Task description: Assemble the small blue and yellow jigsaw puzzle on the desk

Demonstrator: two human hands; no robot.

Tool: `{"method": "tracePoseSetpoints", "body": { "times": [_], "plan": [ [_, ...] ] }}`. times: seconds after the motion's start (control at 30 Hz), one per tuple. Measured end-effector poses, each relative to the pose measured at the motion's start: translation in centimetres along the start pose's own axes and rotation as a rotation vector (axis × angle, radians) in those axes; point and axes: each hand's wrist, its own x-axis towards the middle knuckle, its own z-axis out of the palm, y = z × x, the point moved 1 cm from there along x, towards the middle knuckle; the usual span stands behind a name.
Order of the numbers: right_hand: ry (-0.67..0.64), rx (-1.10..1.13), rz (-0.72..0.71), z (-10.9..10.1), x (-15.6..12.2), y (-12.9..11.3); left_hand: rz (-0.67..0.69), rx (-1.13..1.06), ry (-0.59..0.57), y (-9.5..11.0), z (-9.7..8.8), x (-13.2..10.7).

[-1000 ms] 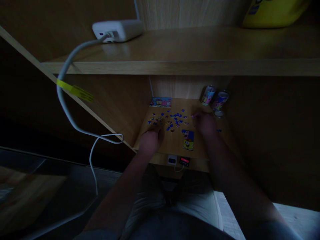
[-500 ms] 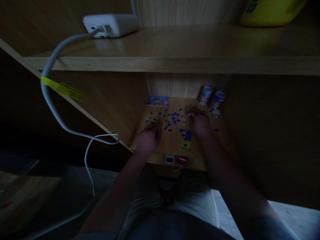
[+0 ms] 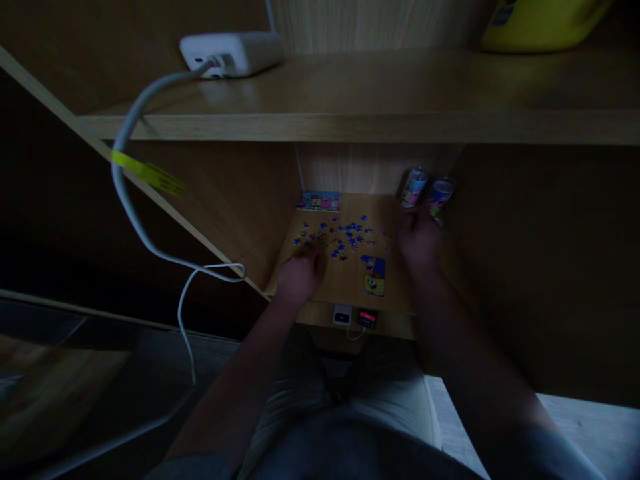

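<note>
Many loose jigsaw puzzle pieces (image 3: 351,228), mostly blue, lie scattered over the wooden desk board (image 3: 335,283). A partly joined puzzle section (image 3: 375,276), yellow character below and blue above, lies near the front edge. My left hand (image 3: 299,275) rests with curled fingers at the left front of the loose pieces; whatever it may hold is hidden. On the right, my right hand (image 3: 420,239) has its fingers drawn together just in front of two printed cans, and I cannot make out anything between them. It mostly covers a round metal lid (image 3: 439,222).
A printed picture strip (image 3: 319,201) lies at the back left. One can (image 3: 414,187) and another can (image 3: 440,193) stand at the back right. Overhead, a shelf (image 3: 350,127) carries a white power adapter (image 3: 233,55) with a hanging cable (image 3: 131,207). Small devices (image 3: 367,319) sit below the front edge.
My right hand has moved right, from beside the loose pieces to in front of the cans, uncovering a few pieces. My left hand stays about where it was. The view has shifted slightly.
</note>
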Motion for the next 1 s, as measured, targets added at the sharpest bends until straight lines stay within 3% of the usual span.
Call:
{"method": "tracePoseSetpoints", "body": {
  "times": [0.13, 0.33, 0.43, 0.57, 0.7, 1.0],
  "plan": [
    [0.154, 0.032, 0.101, -2.5, -0.6, 0.8, -0.022, 0.009, 0.004, 0.1, -0.1, -0.2],
    [0.055, -0.053, 0.165, -5.8, -4.7, 2.8, -0.003, 0.033, 0.011, 0.1, -0.2, -0.3],
    [-0.122, -0.232, 0.165, -5.8, -7.6, 2.6, 0.006, 0.039, 0.017, 0.0, 0.0, -0.3],
    [-0.397, -0.483, 0.051, -4.8, -10.4, 0.9, 0.017, 0.024, 0.032, -0.3, 0.4, -0.1],
    [-0.443, -0.504, 0.020, -4.7, -11.0, -0.1, -0.004, 0.027, 0.039, -0.5, 0.6, -0.1],
    [-0.427, -0.496, 0.020, -4.7, -11.0, 0.4, 0.002, 0.030, 0.022, -0.1, 0.0, -0.2]
  ]
}}
